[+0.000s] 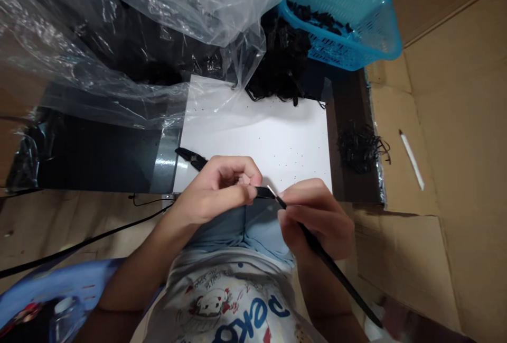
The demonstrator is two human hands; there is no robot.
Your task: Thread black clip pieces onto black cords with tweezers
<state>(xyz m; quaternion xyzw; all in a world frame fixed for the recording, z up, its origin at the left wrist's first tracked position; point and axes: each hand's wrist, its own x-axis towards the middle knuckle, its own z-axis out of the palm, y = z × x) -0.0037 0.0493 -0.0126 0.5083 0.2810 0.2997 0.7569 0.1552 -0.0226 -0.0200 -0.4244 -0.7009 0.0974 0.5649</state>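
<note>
Black cord (331, 268) pinched short and steady between both hands: left hand (216, 192) at nine o'clock, right hand (319, 221) at three.

The left fingers (237, 195) cover one end of a black strap (325, 256), and its other end, past the right fingers (312, 197), blurs and runs off the lower edge. Between the fingers, a tiny silver piece (271, 190) is too small to identify, as are dark specks (283, 164) on a white board (293, 137) beyond them
</note>
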